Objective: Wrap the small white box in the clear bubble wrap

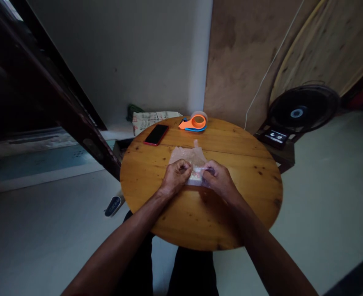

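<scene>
Thumbs and fingertips of a person's left hand and right hand are pinched on a sheet of translucent bubble wrap lying on a round wooden table. Reddish marks show between the hands, though what the plastic encloses is too blurred to tell. Toward the far edge, an orange-and-blue tape dispenser carries a roll of clear tape, near a red-edged smartphone lying screen up
</scene>
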{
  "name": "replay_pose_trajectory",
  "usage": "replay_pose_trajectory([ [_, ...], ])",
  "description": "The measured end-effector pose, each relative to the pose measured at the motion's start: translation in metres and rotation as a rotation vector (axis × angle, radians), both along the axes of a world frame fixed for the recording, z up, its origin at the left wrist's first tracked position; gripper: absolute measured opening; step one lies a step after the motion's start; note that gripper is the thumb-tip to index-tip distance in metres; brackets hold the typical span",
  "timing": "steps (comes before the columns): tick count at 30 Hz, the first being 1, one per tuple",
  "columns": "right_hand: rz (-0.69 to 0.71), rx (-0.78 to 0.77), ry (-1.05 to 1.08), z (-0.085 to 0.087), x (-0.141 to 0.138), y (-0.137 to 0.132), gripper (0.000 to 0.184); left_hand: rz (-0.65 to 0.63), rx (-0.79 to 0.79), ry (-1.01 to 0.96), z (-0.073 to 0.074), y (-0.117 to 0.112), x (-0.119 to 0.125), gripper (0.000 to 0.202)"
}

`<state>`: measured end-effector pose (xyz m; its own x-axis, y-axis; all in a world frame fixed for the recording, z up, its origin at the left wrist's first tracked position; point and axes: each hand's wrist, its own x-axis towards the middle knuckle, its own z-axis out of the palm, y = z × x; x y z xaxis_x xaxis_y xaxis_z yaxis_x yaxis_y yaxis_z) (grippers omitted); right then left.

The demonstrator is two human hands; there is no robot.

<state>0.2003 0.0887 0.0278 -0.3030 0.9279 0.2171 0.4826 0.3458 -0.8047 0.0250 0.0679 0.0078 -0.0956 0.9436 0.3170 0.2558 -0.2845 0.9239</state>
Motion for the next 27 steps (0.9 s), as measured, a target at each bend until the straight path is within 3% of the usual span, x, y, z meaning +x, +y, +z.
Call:
replay_pose_trajectory([
  [9,-0.022,0.066,-0.121,-0.0048,0.0049,0.006,0.014,-0.031,-0.008,-0.018,-0.0009,0.0022,-0.0007,0.012],
  [19,-0.179,0.214,-0.338,-0.0037,0.0046,0.0021,0.018,0.007,-0.015,0.007,0.0,0.0024,-0.0003,0.011],
  [24,-0.106,0.29,-0.375,-0.0063,0.0033,0.0017,0.017,0.011,-0.005,0.032,-0.0016,0.0024,0.0006,0.014],
  [27,-0.053,0.42,-0.347,-0.0059,0.0016,0.0014,0.018,0.009,0.013,0.021,-0.0043,0.0039,0.0005,0.014],
])
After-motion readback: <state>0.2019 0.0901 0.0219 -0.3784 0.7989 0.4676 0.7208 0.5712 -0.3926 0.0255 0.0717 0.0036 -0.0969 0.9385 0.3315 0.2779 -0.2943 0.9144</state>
